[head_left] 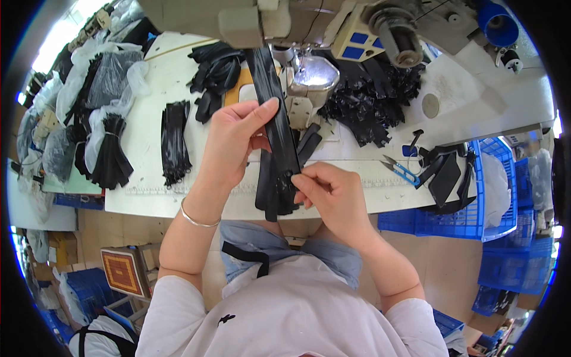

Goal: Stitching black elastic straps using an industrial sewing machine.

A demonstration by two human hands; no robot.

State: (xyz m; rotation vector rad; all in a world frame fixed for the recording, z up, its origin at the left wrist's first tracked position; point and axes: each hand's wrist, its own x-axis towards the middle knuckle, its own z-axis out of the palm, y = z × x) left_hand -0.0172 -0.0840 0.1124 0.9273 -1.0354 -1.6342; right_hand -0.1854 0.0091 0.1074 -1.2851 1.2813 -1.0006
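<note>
A long, glossy black strip (281, 128) runs from under the sewing machine (306, 74) down to the table's near edge. My left hand (235, 137) pinches its upper part between thumb and fingers. At its lower end, my right hand (333, 193) grips the corner with thumb and forefinger. Beneath it lie more dark strips (266, 190), partly covered. To the left rest a flat bundle of black strips (175, 143) and a folded black pile (217, 68). A large heap of black pieces (369, 98) sits right of the machine.
Blue-handled scissors (401, 169) lie on the white table (143, 196) at the right, near black scraps (443, 178). A blue crate (496, 190) stands against the right edge. Plastic-wrapped bundles (113, 77) crowd the far left. A stool (125, 271) is on the floor.
</note>
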